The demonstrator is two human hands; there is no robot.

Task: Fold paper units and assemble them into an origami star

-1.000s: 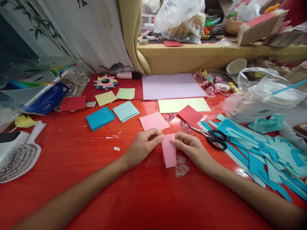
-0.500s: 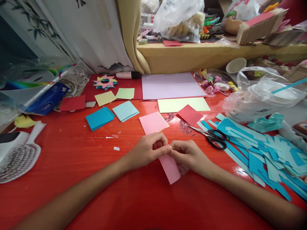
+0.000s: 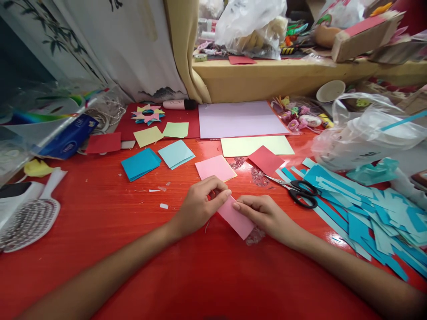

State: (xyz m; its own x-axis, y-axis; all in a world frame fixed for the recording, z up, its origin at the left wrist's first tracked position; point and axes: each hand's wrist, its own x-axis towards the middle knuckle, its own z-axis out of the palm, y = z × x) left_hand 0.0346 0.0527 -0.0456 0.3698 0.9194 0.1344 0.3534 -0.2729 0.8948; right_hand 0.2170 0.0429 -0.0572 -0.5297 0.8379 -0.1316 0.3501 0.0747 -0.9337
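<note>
A folded strip of pink paper [image 3: 237,218] is held above the red table between my two hands. My left hand [image 3: 206,201] pinches its upper left end between thumb and fingers. On its upper right edge, my right hand [image 3: 267,215] has thumb and forefinger closed. Just beyond the hands lies a stack of pink paper squares [image 3: 215,167], with a yellowish edge showing beneath. Beside it is a red paper square [image 3: 265,160], touching the tips of the black-handled scissors [image 3: 302,193].
Blue paper squares [image 3: 140,164] and light blue ones [image 3: 176,154] lie left of the pink stack. A star-shaped paper ring [image 3: 148,114] sits at the back. Blue paper strips [image 3: 370,213] heap up on the right; a hairbrush [image 3: 31,220] lies far left.
The pink strip has turned, its lower end swinging up and to the right. My fingertips have moved apart along its upper edge.
</note>
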